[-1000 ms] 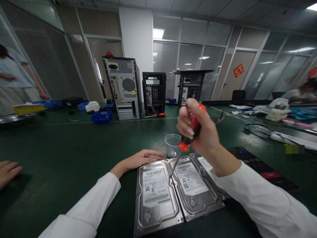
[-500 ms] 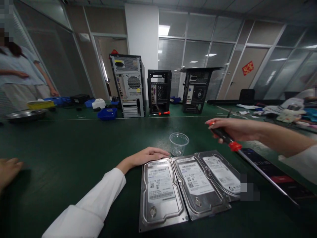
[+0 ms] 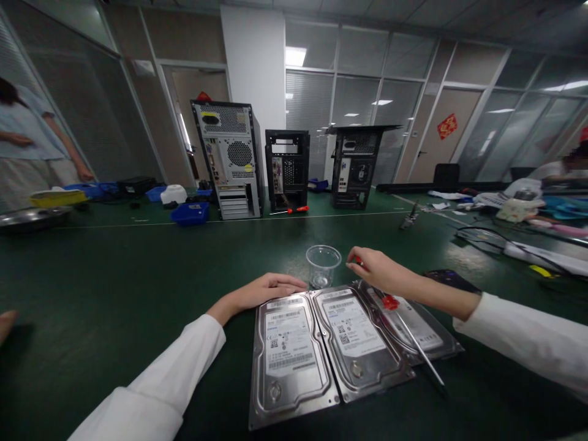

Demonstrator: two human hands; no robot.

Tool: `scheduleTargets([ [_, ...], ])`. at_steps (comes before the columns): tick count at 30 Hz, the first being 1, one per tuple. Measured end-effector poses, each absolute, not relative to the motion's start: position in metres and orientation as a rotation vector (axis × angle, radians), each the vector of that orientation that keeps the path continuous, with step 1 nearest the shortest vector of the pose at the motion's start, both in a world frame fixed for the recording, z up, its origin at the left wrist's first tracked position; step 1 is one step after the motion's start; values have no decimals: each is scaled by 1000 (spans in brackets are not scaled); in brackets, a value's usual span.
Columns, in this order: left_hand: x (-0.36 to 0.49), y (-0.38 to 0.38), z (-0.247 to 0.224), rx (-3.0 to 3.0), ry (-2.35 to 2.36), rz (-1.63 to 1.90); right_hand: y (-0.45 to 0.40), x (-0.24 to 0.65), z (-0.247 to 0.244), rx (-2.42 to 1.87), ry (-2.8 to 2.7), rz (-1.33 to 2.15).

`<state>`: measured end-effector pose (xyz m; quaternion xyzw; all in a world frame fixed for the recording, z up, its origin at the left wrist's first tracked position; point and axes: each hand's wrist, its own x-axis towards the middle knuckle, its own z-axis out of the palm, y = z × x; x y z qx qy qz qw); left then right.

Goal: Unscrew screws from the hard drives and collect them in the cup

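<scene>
My left hand (image 3: 266,290) lies flat with its fingers stretched over the top edge of the left hard drive (image 3: 294,367). To the right of that drive lie a middle hard drive (image 3: 356,334) and a third hard drive (image 3: 425,334), label sides up. Above the third one, my right hand (image 3: 379,269) is closed around the handle of a screwdriver (image 3: 420,349), whose long shaft slants down and right across the drive. Most of the handle is hidden by the hand. A clear plastic cup (image 3: 323,266) stands just behind the drives, between my two hands.
Three computer cases, a large one (image 3: 229,159), a small one (image 3: 288,171) and one with a raised top (image 3: 356,168), stand at the back. A red-handled screwdriver (image 3: 294,210) lies before them. A phone (image 3: 452,280) is behind my right forearm. People are at both sides.
My right hand has moved left with the screwdriver, from over the phone to above the third drive. My left hand stays on the left drive. The view has turned slightly right.
</scene>
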<state>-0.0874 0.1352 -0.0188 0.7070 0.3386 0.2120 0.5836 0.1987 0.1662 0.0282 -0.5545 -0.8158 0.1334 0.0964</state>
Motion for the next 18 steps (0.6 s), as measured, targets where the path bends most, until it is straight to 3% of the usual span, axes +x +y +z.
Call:
scheduleTargets([
  [6, -89, 138, -20, 1664, 794, 484, 169, 186, 13, -1754, -2526, 187],
  [18, -88, 136, -18, 1654, 813, 473, 187, 183, 17, -1888, -2614, 131],
])
